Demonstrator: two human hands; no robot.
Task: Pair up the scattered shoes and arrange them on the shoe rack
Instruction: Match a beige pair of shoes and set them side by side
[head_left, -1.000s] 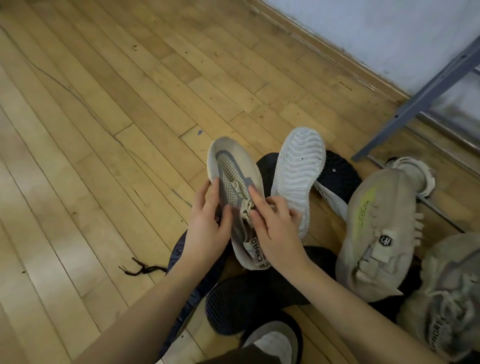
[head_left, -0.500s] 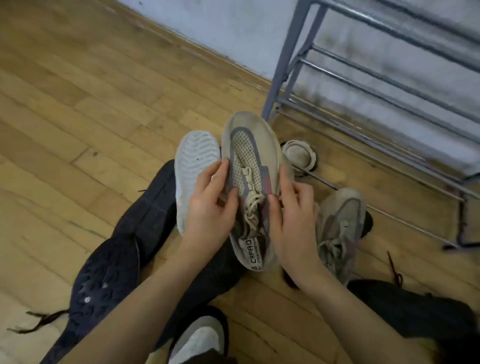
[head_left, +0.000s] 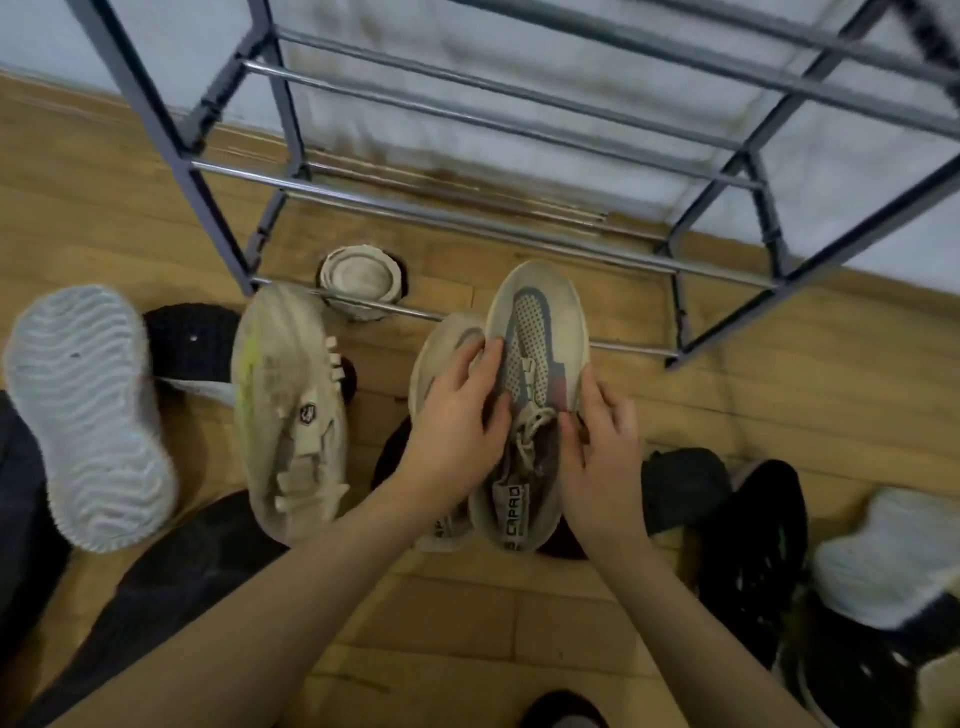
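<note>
Both hands hold a beige mesh sneaker (head_left: 535, 332) with a grey and pink panel, toe pointing at the rack. My left hand (head_left: 457, 415) grips its left side, fingers curled over the upper. My right hand (head_left: 597, 431) grips its right side by the laces. A matching beige sneaker (head_left: 441, 343) lies on the floor right beside it, partly under my left hand. The grey metal shoe rack (head_left: 467, 218) stands against the wall just beyond, with no shoes on the bars I can see.
A cream chunky sneaker (head_left: 291, 415) lies on its side at left, its mate's heel (head_left: 361, 280) under the lowest rack bar. A white-soled dark shoe (head_left: 83, 410) lies sole up at far left. Black shoes (head_left: 753, 551) and a white shoe (head_left: 883, 561) sit at right.
The view has swung right towards the rack. Both hands have carried the beige sneaker over and brought it down beside its matching mate on the floor.
</note>
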